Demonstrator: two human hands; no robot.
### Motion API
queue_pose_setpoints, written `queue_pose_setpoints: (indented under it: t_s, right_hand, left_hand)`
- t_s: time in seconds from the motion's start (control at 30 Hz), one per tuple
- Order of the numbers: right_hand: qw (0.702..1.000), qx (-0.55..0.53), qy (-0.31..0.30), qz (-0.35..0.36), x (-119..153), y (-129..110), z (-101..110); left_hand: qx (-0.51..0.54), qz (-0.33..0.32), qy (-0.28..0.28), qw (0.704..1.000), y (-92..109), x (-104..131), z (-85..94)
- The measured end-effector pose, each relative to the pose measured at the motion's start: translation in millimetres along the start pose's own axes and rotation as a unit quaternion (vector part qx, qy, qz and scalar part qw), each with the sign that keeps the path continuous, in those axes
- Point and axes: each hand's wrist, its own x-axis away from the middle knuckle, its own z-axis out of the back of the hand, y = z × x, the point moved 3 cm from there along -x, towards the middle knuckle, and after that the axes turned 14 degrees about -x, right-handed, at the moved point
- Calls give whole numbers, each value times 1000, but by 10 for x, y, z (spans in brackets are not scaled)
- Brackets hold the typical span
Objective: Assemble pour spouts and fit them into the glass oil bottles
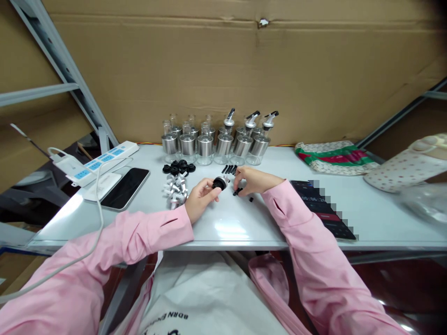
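In left hand, part-hidden black stopper

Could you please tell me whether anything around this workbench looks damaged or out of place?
Yes: the cardboard backing has a small ragged hole high up, showing white. On the table, one small black piece lies apart from the row of black parts.
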Motion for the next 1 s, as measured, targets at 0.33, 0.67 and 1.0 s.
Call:
queue_pose_setpoints:
  t_s: [0.33,0.67,1.0]
  right_hand:
    - [987,-150,44,37,31,17,127]
    - [992,-104,61,25,2,222,147]
    - [993,-118,1,-6,14,173,90]
  left_hand:
    - [-8,2,-2,1000,-8,3,-7]
    - [-7,10,0,1000,-16,0,3]
    - [-4,4,-3,1000,-21,2,-2]
